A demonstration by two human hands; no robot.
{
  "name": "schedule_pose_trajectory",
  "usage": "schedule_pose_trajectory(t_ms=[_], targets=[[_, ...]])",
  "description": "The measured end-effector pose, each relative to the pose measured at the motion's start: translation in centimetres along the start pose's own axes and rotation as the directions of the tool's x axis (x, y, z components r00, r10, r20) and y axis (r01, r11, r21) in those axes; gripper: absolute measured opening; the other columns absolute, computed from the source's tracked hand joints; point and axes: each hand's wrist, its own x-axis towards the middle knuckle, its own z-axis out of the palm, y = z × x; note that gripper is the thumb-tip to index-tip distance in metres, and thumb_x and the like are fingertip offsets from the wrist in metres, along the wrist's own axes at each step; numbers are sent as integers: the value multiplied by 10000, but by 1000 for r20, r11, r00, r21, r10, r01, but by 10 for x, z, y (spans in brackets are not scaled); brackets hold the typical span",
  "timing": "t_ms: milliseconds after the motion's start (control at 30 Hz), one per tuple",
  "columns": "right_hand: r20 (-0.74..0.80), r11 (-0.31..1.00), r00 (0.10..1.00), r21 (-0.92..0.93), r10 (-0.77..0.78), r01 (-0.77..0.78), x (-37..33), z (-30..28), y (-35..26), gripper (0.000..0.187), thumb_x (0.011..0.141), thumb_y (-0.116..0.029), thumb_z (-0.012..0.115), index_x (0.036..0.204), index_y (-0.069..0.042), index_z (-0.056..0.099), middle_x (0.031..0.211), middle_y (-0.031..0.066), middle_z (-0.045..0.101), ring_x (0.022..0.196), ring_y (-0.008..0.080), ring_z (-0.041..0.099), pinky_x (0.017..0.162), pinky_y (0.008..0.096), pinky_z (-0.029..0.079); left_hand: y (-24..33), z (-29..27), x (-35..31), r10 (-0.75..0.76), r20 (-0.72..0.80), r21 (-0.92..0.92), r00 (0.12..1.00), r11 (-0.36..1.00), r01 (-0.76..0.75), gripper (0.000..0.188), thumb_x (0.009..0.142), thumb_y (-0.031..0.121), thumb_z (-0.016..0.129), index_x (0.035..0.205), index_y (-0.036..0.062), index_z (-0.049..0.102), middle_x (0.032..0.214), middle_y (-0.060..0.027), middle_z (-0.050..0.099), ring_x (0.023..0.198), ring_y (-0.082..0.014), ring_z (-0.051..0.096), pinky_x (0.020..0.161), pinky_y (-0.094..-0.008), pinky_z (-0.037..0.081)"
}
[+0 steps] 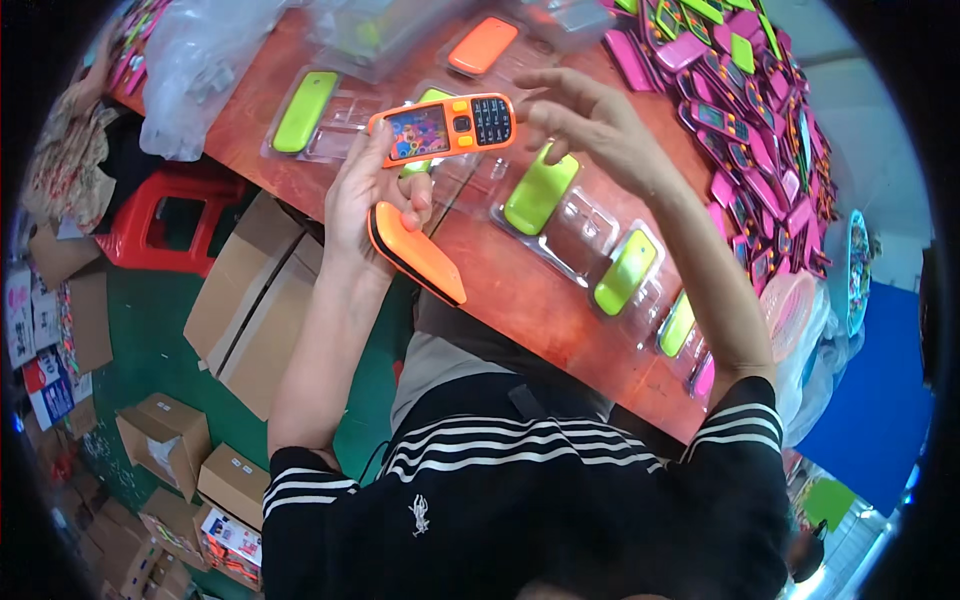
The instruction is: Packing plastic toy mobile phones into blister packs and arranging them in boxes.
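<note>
My left hand (pixel 352 205) is closed around two orange toy phones. One toy phone (pixel 428 133) faces up, showing a colourful screen picture and a dark keypad, its left end between thumb and fingers. The second orange phone (pixel 418 258) shows its smooth back and hangs lower, against the palm and curled fingers. My right hand (pixel 600 130) hovers just beyond the keypad end of the upper phone, fingers apart and holding nothing that I can see. Below it, a lime-green phone (pixel 542 190) lies back up in a clear plastic blister tray (pixel 572 228).
More trays run along the red-brown table (pixel 510 310), holding green phones (pixel 625 272) and an orange phone (pixel 482 46). A big heap of pink and green phones (pixel 750 130) covers the far right. Clear plastic bags (pixel 200 75), a red stool (pixel 165 220) and cardboard boxes (pixel 250 290) are at left.
</note>
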Motion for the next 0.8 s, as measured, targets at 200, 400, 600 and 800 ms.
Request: schedule_pose_trajectory(t_ms=[200, 400, 600, 800], targets=[[-19, 989, 994, 103, -107, 109, -36, 1, -2, 476, 848, -218, 615, 1252, -26, 452, 1077, 76, 587, 876, 139, 598, 673, 260, 505, -20, 27, -3, -69, 56, -1, 996, 998, 69, 234, 933, 285, 461, 1022, 70, 437, 857, -120, 583, 436, -144, 532, 332, -194, 423], [-391, 965, 920, 247, 19, 85, -83, 16, 11, 304, 812, -112, 631, 1084, 16, 582, 966, 66, 632, 787, 111, 596, 642, 232, 469, -45, 25, -29, -52, 43, 214, 998, 976, 42, 321, 936, 320, 448, 1137, 72, 411, 1002, -142, 574, 431, -136, 526, 325, -195, 382], [-254, 374, 585, -923, -770, 92, -64, -23, 20, 256, 727, -41, 672, 978, -69, 633, 836, 60, 619, 717, 161, 611, 631, 249, 493, -49, 4, -36, -202, 110, -69, 973, 975, 210, 339, 966, 308, 348, 1170, 54, 442, 1118, -184, 554, 445, -145, 528, 319, -188, 376], [32, -50, 668, -999, -743, -8, -26, -41, 66, 280, 710, -149, 614, 989, -128, 594, 881, 36, 607, 762, 196, 615, 593, 300, 504, -54, 3, -30, -199, 44, -69, 979, 977, 202, 326, 974, 290, 319, 1132, 52, 475, 1069, -170, 571, 420, -131, 488, 320, -182, 373]])
